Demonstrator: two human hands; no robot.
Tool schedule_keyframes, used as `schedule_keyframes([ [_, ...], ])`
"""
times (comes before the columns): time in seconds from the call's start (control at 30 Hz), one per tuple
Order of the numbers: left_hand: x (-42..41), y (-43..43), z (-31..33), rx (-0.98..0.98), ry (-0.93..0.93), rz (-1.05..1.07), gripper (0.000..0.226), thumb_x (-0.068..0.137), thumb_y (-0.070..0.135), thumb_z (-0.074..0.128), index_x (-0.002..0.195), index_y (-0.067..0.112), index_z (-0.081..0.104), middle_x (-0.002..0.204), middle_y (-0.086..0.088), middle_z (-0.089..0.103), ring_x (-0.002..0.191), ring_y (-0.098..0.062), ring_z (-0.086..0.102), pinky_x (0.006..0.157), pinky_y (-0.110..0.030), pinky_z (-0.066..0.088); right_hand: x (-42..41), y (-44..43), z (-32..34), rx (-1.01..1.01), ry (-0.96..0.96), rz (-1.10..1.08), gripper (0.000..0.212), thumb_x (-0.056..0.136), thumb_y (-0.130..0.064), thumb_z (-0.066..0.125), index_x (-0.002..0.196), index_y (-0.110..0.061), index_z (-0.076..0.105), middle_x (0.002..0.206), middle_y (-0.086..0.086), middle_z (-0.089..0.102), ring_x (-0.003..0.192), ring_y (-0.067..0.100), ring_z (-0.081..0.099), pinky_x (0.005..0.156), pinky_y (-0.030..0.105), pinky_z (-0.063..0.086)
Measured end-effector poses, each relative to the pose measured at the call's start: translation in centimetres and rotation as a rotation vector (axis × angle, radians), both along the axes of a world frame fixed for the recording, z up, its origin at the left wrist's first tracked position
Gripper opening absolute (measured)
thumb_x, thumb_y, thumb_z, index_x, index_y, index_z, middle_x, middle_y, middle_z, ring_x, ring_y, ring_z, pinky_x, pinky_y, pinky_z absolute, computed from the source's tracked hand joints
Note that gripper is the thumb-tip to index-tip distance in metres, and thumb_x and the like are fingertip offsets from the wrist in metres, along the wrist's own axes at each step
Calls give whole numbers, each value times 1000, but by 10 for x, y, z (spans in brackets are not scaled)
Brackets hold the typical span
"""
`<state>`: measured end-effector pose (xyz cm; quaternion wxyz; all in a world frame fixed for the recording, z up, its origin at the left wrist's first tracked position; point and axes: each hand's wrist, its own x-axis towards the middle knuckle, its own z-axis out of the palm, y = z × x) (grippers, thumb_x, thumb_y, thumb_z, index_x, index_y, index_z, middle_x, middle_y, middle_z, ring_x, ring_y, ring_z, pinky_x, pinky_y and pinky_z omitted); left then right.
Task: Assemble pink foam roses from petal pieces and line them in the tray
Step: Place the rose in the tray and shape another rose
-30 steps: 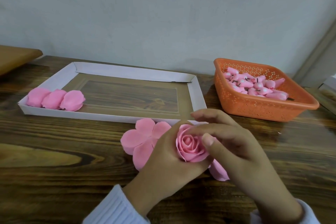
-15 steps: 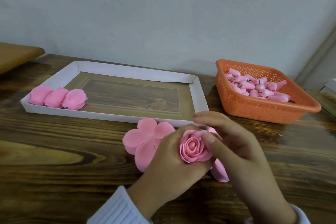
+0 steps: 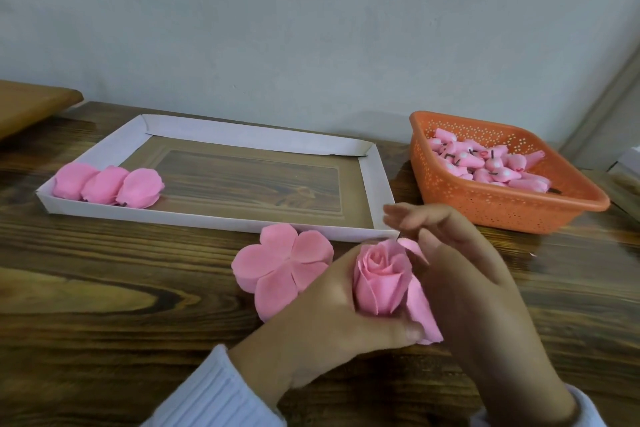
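My left hand [image 3: 322, 315] grips a pink foam rose [image 3: 381, 277] upright, fingers curled round its base, thumb under it. My right hand [image 3: 474, 288] is beside the rose on its right, fingers spread and blurred, touching an outer petal that hangs between the two hands. A flat pink petal piece [image 3: 280, 263] with several lobes lies on the table just left of the rose. Three finished pink roses [image 3: 109, 185] lie in a row at the left end of the white tray [image 3: 375, 191].
An orange perforated basket [image 3: 495, 208] at the right holds several pink bud cores with dark stems. The tray sits behind my hands on the dark wooden table [image 3: 104, 305]. A brown board edge [image 3: 31, 104] shows at far left, and a grey wall stands behind.
My right hand's fingers have come off the top of the rose and spread beside it. The rose now stands more upright in my left hand.
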<state>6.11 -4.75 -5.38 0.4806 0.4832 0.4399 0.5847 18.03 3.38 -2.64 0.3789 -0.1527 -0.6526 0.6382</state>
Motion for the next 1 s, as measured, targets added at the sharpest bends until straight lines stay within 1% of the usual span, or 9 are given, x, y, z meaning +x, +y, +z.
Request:
schedule_keyframes([
  [0.1,0,0,1,-69,-88,-87,44,81,-9,66,118,11,53,93,12,68,92,-4,65,76,-20,53,8,5,7,286,-81,41,6,72,-26,62,71,-24,68,117,-4,65,125,15,53,94,27,46],
  [0.23,1,1,-1,-137,-132,-116,48,84,-9,63,126,11,49,98,2,66,89,-8,66,74,-24,55,13,7,10,568,-252,101,17,75,-20,62,86,-28,71,127,-16,58,131,12,46,97,19,41],
  [0.33,0,2,-3,-148,-123,-103,50,83,-11,64,125,12,51,86,6,66,78,-6,65,68,-23,54,13,7,11,768,-357,52,35,74,-11,62,94,-39,67,131,-20,51,132,9,44,98,14,37],
  [0.4,0,1,-3,-144,-122,-92,51,81,-15,63,123,12,52,82,6,65,74,-8,63,67,-23,53,13,8,12,933,-390,8,40,73,-11,61,99,-41,63,135,-16,48,133,12,42,102,20,37],
  [0.5,0,2,-3,-136,-138,-54,56,75,-18,60,122,12,52,86,-3,64,78,-17,62,69,-29,54,12,7,12,1090,-430,-34,46,68,-6,63,100,-39,60,136,-5,49,134,19,39,101,44,41],
  [0.67,-1,3,-3,-150,-140,-58,58,71,-14,57,120,16,54,96,-13,61,93,-26,60,79,-36,55,9,4,10,1179,-427,-80,24,74,-9,56,86,-26,67,134,1,51,134,23,38,98,52,41],
  [0.83,-3,2,-3,-126,-147,-122,58,77,-20,52,125,13,51,101,-20,57,96,-30,57,86,-43,52,8,5,6,1238,-445,-138,20,67,-8,63,80,-24,65,137,4,49,138,30,33,99,57,37],
  [0.93,-6,1,-3,-139,-235,-179,63,72,-18,51,127,12,48,90,-11,62,85,-21,62,77,-33,55,9,7,5,1155,-396,-135,16,73,-15,50,74,-25,63,138,1,48,139,27,31,103,51,35],
  [1.0,-9,-1,-2,-140,-311,-232,64,69,-21,46,124,11,49,84,-5,65,80,-15,66,72,-30,55,9,9,5,1064,-343,-118,18,72,-14,46,70,-25,61,137,-1,49,139,24,33,107,40,32],
])
